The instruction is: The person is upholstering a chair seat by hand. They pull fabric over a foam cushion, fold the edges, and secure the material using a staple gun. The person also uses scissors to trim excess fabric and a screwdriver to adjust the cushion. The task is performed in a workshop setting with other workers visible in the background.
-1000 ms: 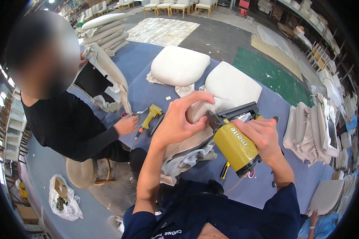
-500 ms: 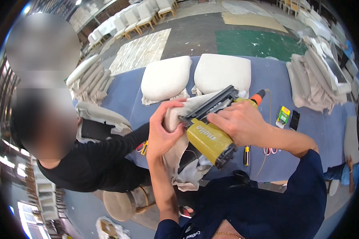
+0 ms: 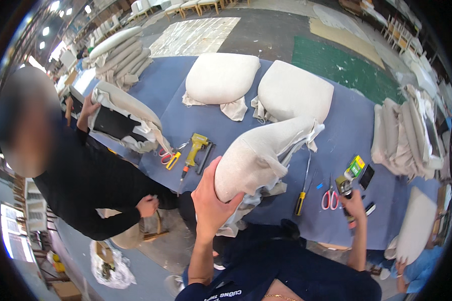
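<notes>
My left hand (image 3: 212, 200) grips the rounded edge of a cream upholstered chair cushion (image 3: 251, 153), thumb on the near side and fingers behind. The cushion stands tilted up over the table's near edge, its loose fabric hanging on the right. At the right of the table, my right hand (image 3: 355, 204) is closed round an air staple gun (image 3: 344, 186), whose dark and yellow end shows beyond the fingers; the rest is partly hidden. Red-handled scissors (image 3: 330, 199) lie just left of that hand, with a yellow-handled screwdriver (image 3: 300, 203) further left.
Two cream cushions (image 3: 222, 79) lie at the far side of the blue-covered table (image 3: 171, 95). Stacked covers (image 3: 407, 133) stand at the right. A co-worker (image 3: 110, 185) on the left holds another cushion (image 3: 123, 118); a second staple gun (image 3: 197, 148) lies nearby. A green box (image 3: 355, 166) and phone (image 3: 366, 176) lie right.
My right hand has carried the staple gun off the cushion to the table's right side. My left hand has turned the cushion up. The co-worker's arm has drawn back from beside it.
</notes>
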Tool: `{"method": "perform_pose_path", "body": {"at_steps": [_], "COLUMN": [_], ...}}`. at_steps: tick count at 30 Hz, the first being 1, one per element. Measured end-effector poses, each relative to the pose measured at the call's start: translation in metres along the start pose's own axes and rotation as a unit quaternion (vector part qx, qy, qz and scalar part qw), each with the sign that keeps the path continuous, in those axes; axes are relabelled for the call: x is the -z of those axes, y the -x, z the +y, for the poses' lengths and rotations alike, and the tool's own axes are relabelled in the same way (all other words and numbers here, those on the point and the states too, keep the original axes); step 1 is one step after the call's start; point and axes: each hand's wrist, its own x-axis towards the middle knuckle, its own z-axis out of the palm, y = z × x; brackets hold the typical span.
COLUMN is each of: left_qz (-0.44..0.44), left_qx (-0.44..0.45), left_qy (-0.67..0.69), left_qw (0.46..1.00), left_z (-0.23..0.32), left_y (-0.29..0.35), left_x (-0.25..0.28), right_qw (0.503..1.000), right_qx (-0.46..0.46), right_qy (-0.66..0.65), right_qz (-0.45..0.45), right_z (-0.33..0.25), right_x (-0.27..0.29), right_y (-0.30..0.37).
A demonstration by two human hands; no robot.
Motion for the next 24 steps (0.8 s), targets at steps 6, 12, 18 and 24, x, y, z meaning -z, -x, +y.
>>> {"method": "perform_pose_path", "body": {"at_steps": [6,12,18,24], "left_qz": [-0.011,0.004,0.1,0.091], "left_qx": [-0.025,-0.016,0.051,0.082], "left_qy": [-0.007,-0.013,-0.088,-0.092], "left_qw": [1.0,1.0,0.99,0.988], "left_z": [0.014,0.017,-0.013,-0.038], "left_y": [0.005,0.008,0.02,0.024], "left_x": [-0.012,-0.024,-0.028,-0.023], "right_qw": [0.967,0.907,0.899,0.961], "right_qx": [-0.059,-0.096,-0.011,0.022], "right_qy": [0.21,0.379,0.386,0.245], "right_qz": [0.133,0.156,0.206,0.127], "right_z": [0.205,0.198,0.116,0.119], "right_x": [-0.043,-0.079,-0.103,-0.128], "right_y": [-0.048,-0.034,-0.04,-0.074]}}
